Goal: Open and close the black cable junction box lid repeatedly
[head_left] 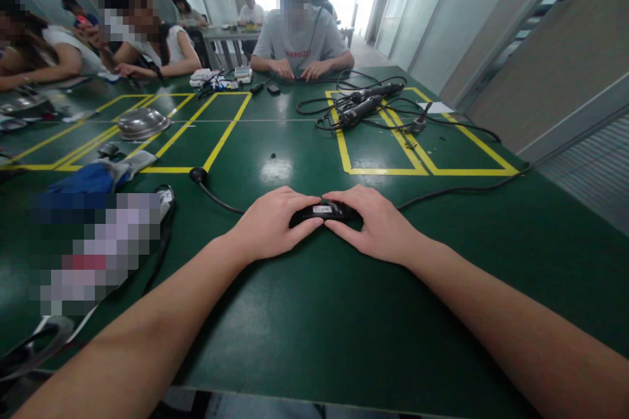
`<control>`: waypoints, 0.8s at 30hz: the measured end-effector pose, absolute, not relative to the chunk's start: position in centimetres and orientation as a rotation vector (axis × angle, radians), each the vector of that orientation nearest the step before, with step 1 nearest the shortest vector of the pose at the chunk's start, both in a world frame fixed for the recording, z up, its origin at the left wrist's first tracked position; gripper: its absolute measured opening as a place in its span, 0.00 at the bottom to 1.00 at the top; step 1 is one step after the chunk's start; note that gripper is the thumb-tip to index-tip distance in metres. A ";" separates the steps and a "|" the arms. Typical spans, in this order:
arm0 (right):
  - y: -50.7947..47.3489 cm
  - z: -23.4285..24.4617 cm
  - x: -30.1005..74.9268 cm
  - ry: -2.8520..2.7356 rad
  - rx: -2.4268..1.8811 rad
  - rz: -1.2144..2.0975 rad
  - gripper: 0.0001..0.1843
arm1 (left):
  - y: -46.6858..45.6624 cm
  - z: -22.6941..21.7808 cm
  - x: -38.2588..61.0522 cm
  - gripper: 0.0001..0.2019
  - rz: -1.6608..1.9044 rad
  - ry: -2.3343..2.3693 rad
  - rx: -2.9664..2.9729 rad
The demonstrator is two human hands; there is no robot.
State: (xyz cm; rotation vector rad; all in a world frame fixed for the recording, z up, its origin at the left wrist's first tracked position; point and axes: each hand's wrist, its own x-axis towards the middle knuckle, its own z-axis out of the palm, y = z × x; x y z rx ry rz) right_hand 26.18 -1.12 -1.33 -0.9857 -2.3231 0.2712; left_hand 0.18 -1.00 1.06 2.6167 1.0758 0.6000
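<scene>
A small black device with a white label lies flat on the green table in front of me. My left hand grips its left end, fingers curled around it. My right hand holds its right end the same way, fingertips pressed against the near edge. A black cable runs from the device away to the right, and another black cable with a round plug curves off to the left.
Yellow tape marks rectangles on the table. Two electric screwdrivers with tangled cords lie at the far right. A metal bowl and a blue cloth sit at left. People sit opposite and along the left side.
</scene>
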 end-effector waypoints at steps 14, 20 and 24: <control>-1.0 -1.8 26.4 -2.206 -1.109 0.522 0.38 | 0.1 0.3 0.1 0.16 0.825 1.456 2.348; -1.0 -1.4 26.3 -2.204 -1.094 0.536 0.25 | 0.9 0.1 -0.7 0.11 0.749 1.601 2.359; -0.9 -0.8 26.8 -2.270 -1.098 0.488 0.08 | 0.3 0.9 -0.9 0.09 0.760 1.504 2.547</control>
